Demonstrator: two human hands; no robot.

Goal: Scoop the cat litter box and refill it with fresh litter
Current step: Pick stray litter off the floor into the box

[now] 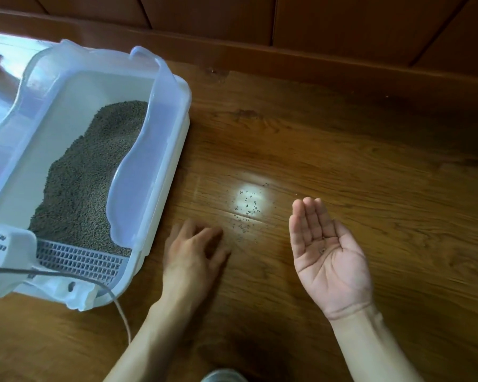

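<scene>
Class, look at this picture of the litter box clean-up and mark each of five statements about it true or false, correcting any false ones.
1. The right hand is palm up with a few litter grains in it. True.
2. The left hand grips the scoop. False: it is palm down on the floor; the scoop rests at the litter box's near end.
3. Spilled grains lie on the floor between the hands. True.
4. The litter covers the whole box bottom. False: it is heaped along the right side.
5. The box stands to the right of both hands. False: it is left.
</scene>
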